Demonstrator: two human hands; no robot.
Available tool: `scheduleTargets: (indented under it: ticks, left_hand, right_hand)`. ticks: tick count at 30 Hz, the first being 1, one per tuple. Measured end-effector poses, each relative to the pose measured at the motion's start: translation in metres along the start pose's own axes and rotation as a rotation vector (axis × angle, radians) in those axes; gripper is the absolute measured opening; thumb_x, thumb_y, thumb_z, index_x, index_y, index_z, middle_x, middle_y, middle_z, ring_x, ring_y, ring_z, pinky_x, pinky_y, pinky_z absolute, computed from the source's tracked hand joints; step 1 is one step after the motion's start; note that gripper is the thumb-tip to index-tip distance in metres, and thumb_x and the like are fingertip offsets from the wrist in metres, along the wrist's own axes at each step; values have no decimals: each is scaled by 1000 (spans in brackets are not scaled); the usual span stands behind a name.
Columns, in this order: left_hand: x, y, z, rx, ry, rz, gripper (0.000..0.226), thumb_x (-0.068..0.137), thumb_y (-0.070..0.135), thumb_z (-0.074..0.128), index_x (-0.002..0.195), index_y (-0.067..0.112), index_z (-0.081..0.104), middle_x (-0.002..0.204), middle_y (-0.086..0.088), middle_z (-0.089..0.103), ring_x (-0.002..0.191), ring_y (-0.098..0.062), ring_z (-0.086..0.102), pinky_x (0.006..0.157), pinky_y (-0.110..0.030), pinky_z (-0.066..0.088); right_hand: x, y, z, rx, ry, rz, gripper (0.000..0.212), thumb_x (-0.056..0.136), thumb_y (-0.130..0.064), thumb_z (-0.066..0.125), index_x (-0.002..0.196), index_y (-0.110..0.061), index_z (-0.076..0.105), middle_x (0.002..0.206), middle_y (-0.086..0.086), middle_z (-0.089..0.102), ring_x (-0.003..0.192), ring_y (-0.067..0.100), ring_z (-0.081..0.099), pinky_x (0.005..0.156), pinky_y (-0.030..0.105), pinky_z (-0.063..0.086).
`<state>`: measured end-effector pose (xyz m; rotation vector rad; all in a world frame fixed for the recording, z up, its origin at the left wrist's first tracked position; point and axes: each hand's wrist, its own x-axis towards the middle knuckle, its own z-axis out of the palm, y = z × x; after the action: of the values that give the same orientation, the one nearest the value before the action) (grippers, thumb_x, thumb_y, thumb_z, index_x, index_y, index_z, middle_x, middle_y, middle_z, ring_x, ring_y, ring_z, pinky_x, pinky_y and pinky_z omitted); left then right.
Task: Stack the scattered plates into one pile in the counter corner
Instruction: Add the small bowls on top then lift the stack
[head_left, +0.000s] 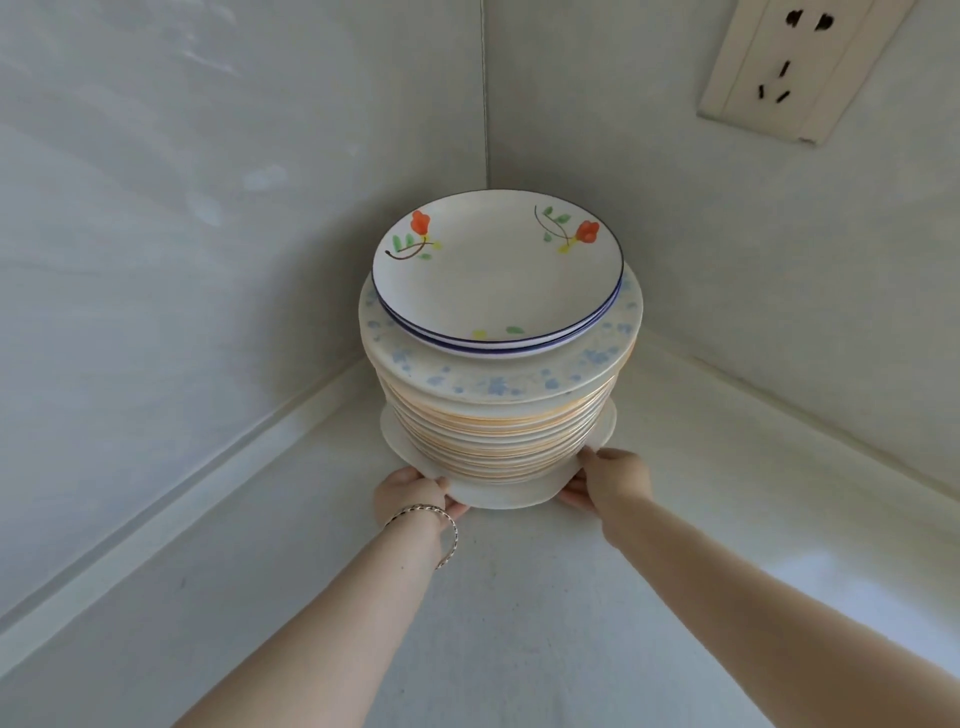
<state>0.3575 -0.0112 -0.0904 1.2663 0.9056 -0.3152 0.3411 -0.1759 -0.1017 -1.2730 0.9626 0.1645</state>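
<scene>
A tall pile of plates (498, 431) stands on the white counter (519, 597) close to the corner of two walls. On top lies a white plate with red flowers and a blue rim (496, 270). Under it sits a wider plate with blue speckles (498, 384), then several orange-edged plates. The lowest plate (498, 493) is plain white and wider than those above. My left hand (410, 493) grips its near-left rim, fingers underneath. My right hand (613, 478) grips its near-right rim. Whether the pile rests on the counter or is slightly lifted is unclear.
Grey-white tiled walls meet at the corner seam (485, 104) just behind the pile. A white power socket (795, 62) is fixed on the right wall, above the pile. A raised counter lip (182, 483) runs along the left wall. A bracelet (441, 525) circles my left wrist.
</scene>
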Motion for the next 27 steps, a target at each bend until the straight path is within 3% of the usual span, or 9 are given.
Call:
scheduleTargets:
  ticks: [5,9,12,15,18,22,24,26,27]
  left_hand:
    - [2,5,9,-62,1,-20,34,86,-22,42,107,-1,59,101,-24,55,91,-36,54,73,-44,48]
    - [1,6,19,-123,-7,-76,26,85,-24,39,78,-2,51,97,-24,55,92,-38,51,56,-46,54]
    - [2,6,27,-168,-24,-101,33,85,-25,37,66,1,45,78,-18,53,92,-37,49,74,-46,49]
    - [2,7,29,-148,-20,-94,32,85,-25,38,66,1,42,84,-20,53,91,-38,49,75,-48,48]
    - [4,6,26,-60,-18,-71,30,85,-22,42,66,0,42,97,-26,54,86,-40,53,75,-46,50]
    - [6,15,17,29,-29,-62,26,88,-15,46,66,-1,48,87,-26,58,71,-33,59,64,-46,57]
    - [10,21,11,6,-64,-33,25,91,-9,47,68,-2,50,82,-23,57,74,-33,60,57,-42,58]
    - [15,24,7,34,-64,7,24,91,-7,50,68,-2,51,77,-22,56,64,-32,58,39,-33,55]
    - [16,25,6,48,-54,14,23,90,-8,51,68,-2,50,73,-22,55,61,-30,57,34,-31,52]
  right_hand:
    - [5,-16,1,5,9,4,19,93,-3,51,74,-3,54,71,14,59,61,27,60,43,33,56]
    - [13,-29,-2,-15,6,-17,25,93,-2,51,68,-4,49,70,14,57,59,26,58,31,28,49]
    - [19,-37,-4,-47,9,-9,25,92,-3,52,67,-2,50,69,17,57,59,28,58,30,29,49]
    - [21,-38,-5,-52,0,3,19,92,-3,53,73,3,53,69,17,58,58,28,58,31,30,51]
    - [16,-36,-5,-36,-20,-13,5,93,-3,51,92,1,53,70,14,58,60,25,59,40,36,54]
    - [11,-32,-5,-31,-41,-34,25,95,-5,49,117,7,52,81,14,61,68,29,61,49,34,57]
    - [11,-32,-5,-53,-33,-44,20,95,-4,48,112,5,54,90,18,61,78,33,61,64,38,55]
    - [15,-29,-4,-83,-16,-67,10,95,-5,49,93,1,56,81,15,61,77,33,62,75,41,54]
    - [17,-28,-4,-98,-7,-79,14,95,-5,49,83,-2,57,76,13,61,77,33,62,79,43,55]
